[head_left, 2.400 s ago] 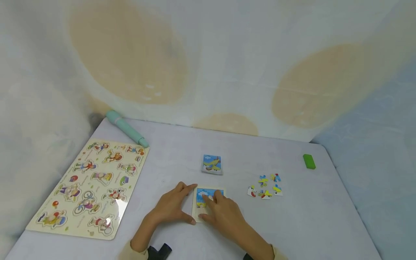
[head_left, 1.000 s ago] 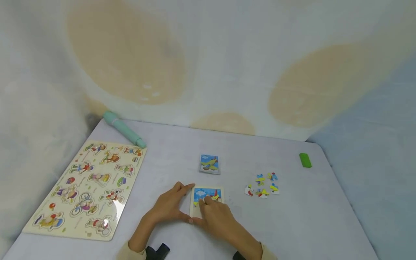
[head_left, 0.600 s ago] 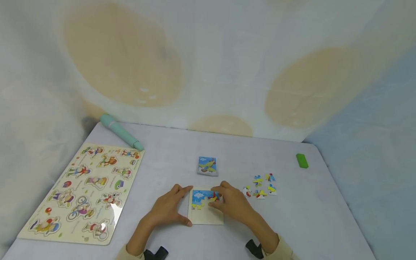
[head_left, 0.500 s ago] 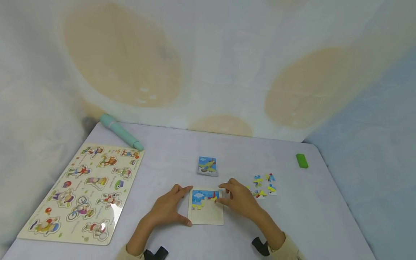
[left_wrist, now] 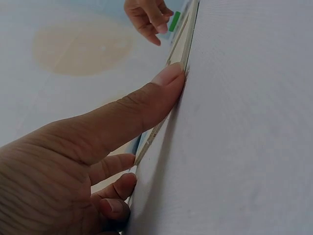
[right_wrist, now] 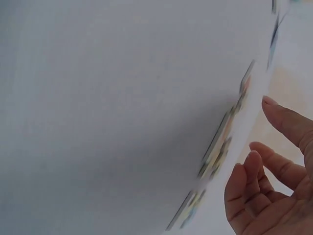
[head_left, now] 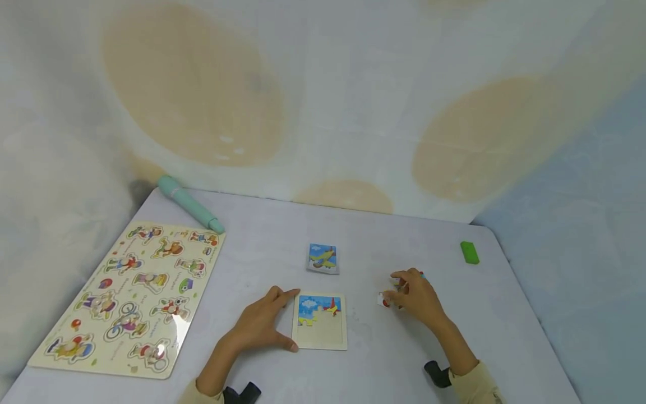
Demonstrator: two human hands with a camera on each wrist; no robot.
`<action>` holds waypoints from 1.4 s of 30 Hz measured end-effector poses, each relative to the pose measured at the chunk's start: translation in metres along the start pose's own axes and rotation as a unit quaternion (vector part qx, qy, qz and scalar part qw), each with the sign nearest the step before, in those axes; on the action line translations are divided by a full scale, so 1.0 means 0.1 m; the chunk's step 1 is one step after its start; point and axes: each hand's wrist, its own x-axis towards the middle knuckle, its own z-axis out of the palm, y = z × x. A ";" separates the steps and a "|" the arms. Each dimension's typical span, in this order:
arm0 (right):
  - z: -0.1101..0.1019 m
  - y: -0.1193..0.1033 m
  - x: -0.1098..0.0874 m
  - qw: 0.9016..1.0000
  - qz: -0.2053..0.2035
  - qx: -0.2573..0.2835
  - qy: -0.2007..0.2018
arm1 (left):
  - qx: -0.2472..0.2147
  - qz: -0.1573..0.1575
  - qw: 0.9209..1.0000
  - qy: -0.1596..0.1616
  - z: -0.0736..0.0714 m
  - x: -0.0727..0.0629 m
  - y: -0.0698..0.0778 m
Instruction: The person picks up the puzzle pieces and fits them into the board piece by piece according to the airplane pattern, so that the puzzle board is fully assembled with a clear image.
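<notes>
While beyond the hands (head_left: 262, 321) (head_left: 419, 297), airplane picture (head_left: 323, 257) and green block (head_left: 470, 253) well apart.

Teal tube (head_left: 190, 205), green block (head_left: 470, 253)

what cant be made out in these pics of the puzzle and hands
Loose jigsaw pieces: the right hand covers most of them in the head view, so no sure count.
Their printed designs: blurred and nearly edge-on in the right wrist view.
Puzzle tray: partly hidden behind the left hand in the left wrist view.
Cartoon-figure board: lettering too small in the head view.
Sleeves: cut off by the head view's bottom edge.
</notes>
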 end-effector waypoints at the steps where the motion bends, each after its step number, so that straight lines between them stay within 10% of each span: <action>1: -0.02 0.03 0.01 1.000 0.007 -0.002 -0.001 | 0.001 0.001 1.000 -0.001 0.00 0.00 0.00; 16: -0.09 0.26 0.06 0.996 0.069 -0.043 -0.022 | 0.008 0.014 1.000 0.000 0.00 0.00 0.01; 42: -0.09 0.35 0.11 0.996 0.007 -0.093 -0.001 | 0.009 0.004 1.000 -0.002 -0.02 0.00 0.03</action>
